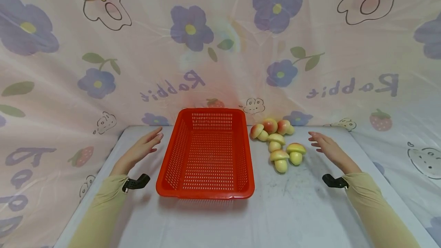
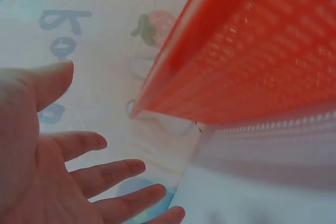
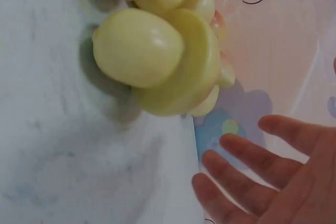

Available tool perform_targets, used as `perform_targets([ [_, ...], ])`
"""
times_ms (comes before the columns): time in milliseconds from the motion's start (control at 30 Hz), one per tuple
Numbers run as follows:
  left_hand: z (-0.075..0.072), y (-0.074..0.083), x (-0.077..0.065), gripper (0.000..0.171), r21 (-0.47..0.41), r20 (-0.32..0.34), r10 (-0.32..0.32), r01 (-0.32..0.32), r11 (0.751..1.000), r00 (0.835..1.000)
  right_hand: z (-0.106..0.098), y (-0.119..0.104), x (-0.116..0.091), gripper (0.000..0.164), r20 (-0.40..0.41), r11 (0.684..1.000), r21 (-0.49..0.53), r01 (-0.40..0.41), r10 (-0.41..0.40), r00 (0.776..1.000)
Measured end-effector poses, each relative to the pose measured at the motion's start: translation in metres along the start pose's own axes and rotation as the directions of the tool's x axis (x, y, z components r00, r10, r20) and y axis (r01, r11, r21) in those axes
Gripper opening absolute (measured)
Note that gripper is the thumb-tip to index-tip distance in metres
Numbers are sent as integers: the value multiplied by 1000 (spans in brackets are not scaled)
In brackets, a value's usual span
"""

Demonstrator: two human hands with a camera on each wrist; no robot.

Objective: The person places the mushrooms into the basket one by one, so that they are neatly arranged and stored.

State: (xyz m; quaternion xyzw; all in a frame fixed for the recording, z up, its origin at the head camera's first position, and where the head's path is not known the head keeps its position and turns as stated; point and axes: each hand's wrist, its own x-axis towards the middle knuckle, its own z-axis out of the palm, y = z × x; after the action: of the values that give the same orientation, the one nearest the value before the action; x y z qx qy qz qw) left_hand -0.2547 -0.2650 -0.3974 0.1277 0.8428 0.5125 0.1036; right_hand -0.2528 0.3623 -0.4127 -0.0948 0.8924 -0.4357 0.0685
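Note:
A red plastic basket (image 1: 249, 156) with perforated walls stands on the white table, nothing inside it. To its right lie several toy mushrooms (image 1: 281, 156), pale yellow with caps tinged orange-red. My left hand (image 1: 139, 151) hovers left of the basket, fingers spread and holding nothing; in the left wrist view the basket wall (image 2: 252, 51) rises beyond the fingers. My right hand (image 1: 329, 150) is held to the right of the mushrooms, fingers extended, apart from them. In the right wrist view the nearest mushroom (image 3: 139, 48) lies beyond its fingertips.
The white table (image 1: 289, 217) carries the basket and mushrooms. A patterned curtain (image 1: 227, 68) with flowers and cartoon animals hangs behind the table and along its sides. Each wrist wears a black camera mount (image 1: 138, 182).

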Motion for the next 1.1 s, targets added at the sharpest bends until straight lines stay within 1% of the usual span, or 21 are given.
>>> perform_targets([
  [133, 2, 0, -2, 64, -93, 38, -7, 10, 996, 999, 3, 0, 1, 73, 35, 996, 32, -79, 78, 996],
  [300, 4, 2, -6, 63, -203, 77, -21, 37, 978, 997, 8, 4, 4, 81, 71, 983, 77, -169, 163, 984],
  [433, 8, 5, -8, 64, -224, 99, -31, 53, 973, 995, 10, 9, 6, 84, 95, 970, 121, -211, 201, 975],
  [533, 11, 6, -7, 64, -223, 103, -40, 62, 973, 994, 12, 12, 6, 85, 106, 965, 137, -222, 209, 972],
  [700, 15, 1, -6, 63, -229, 118, -67, 93, 969, 991, 15, 17, 3, 85, 131, 961, 165, -223, 203, 970],
  [867, 17, -4, -6, 57, -254, 115, -66, 93, 963, 991, 17, 19, 2, 85, 138, 959, 182, -217, 193, 971],
  [1000, 18, -4, -5, 56, -293, 102, -84, 111, 950, 991, 19, 21, 2, 86, 142, 953, 200, -226, 200, 970],
  [1100, 19, -5, -6, 57, -310, 105, -91, 120, 943, 990, 21, 23, 3, 86, 144, 947, 221, -234, 206, 968],
])
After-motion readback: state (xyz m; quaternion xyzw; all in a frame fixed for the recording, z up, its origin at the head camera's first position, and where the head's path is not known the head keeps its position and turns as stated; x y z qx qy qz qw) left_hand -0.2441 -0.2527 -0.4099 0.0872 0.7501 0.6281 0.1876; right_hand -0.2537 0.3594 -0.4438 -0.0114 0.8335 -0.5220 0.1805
